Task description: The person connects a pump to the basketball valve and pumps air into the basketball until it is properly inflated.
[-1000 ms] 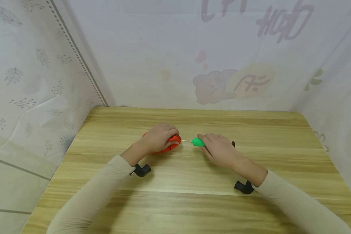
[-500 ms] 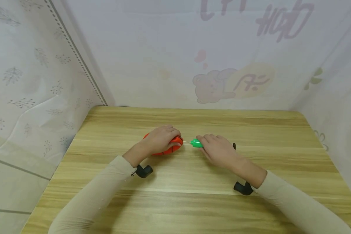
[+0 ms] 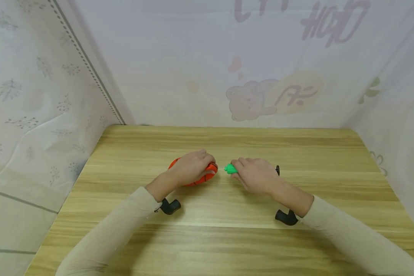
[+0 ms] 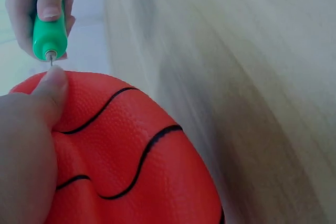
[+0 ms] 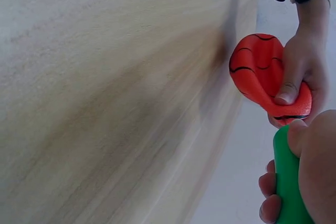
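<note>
My left hand (image 3: 193, 166) grips a soft, partly deflated red-orange toy basketball (image 4: 131, 145) with black lines, its thumb pressing a fold into the skin. From the right, my right hand (image 3: 257, 174) holds a green hand pump (image 5: 286, 182), fingers wrapped round the barrel. A thin metal inflating needle (image 3: 221, 169) juts from the pump's nose toward the ball. In the left wrist view the needle's far end is hidden at the left thumb, so its depth in the ball cannot be told. The pump's dark handle end (image 3: 278, 170) shows beyond the right hand.
Both hands are over a wood-grain table (image 3: 207, 245). Black wrist mounts (image 3: 170, 207) hang below each wrist. A pale printed curtain (image 3: 179, 69) stands behind the table's far edge, with more sheeting at the left and right.
My left hand and the ball have shifted slightly right, toward the pump. Less of the needle shows between pump and ball. The right hand has barely moved.
</note>
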`<state>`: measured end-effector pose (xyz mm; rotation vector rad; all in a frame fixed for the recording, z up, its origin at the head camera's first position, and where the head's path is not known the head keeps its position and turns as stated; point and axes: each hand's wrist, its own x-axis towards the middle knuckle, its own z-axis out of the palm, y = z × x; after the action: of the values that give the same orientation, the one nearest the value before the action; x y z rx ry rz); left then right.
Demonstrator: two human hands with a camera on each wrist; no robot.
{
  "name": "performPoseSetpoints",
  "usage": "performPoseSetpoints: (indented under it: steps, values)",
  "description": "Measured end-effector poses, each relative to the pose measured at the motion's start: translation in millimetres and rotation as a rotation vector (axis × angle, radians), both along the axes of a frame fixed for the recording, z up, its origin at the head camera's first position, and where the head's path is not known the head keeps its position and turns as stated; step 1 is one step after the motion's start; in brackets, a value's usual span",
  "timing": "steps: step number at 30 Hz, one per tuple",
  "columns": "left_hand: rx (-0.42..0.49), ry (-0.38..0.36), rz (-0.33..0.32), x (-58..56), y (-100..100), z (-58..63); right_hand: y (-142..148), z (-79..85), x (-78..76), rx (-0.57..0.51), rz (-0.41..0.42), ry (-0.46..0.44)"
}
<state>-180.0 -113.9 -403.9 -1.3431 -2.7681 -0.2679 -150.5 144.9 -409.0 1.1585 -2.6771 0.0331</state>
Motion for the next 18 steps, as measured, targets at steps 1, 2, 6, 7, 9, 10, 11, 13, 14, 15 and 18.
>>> performPoseSetpoints:
  steps: [1,2,6,7,9,10,11,13,14,15,18]
  values:
    - [0.004,-0.006,0.001,0.6,0.5,-0.4,0.1,-0.2,-0.1,0.002,0.002,0.000]
    - [0.007,-0.012,0.003,1.2,1.0,-0.7,0.0,-0.4,-0.2,0.003,0.004,0.001]
    - [0.015,-0.010,0.000,2.9,2.8,-0.9,-0.2,-0.6,-0.6,0.003,0.004,0.001]
    - [0.014,-0.004,-0.001,3.1,3.2,-0.9,-0.6,-0.5,-0.7,0.002,0.004,0.001]
    - [0.012,0.007,-0.005,3.4,3.7,-0.9,-1.1,-0.3,-0.9,0.003,0.002,0.001]
    - [0.012,0.012,-0.009,3.4,3.9,-1.0,-1.4,-0.2,-1.0,0.004,0.001,0.002]
    - [0.011,0.018,-0.013,3.4,4.1,-1.1,-1.6,-0.4,-1.1,0.006,0.001,0.002]
    - [0.013,0.026,-0.021,3.1,4.5,-1.5,-2.0,-0.5,-1.1,0.009,-0.001,0.004]
    - [0.016,0.029,-0.025,3.0,4.7,-1.8,-2.1,-0.9,-1.2,0.009,-0.001,0.005]
    - [0.020,0.033,-0.026,2.8,5.0,-2.0,-2.2,-1.3,-1.3,0.011,-0.001,0.007]
    - [0.035,0.038,-0.027,2.5,6.0,-2.9,-2.5,-2.7,-1.7,0.010,-0.002,0.013]
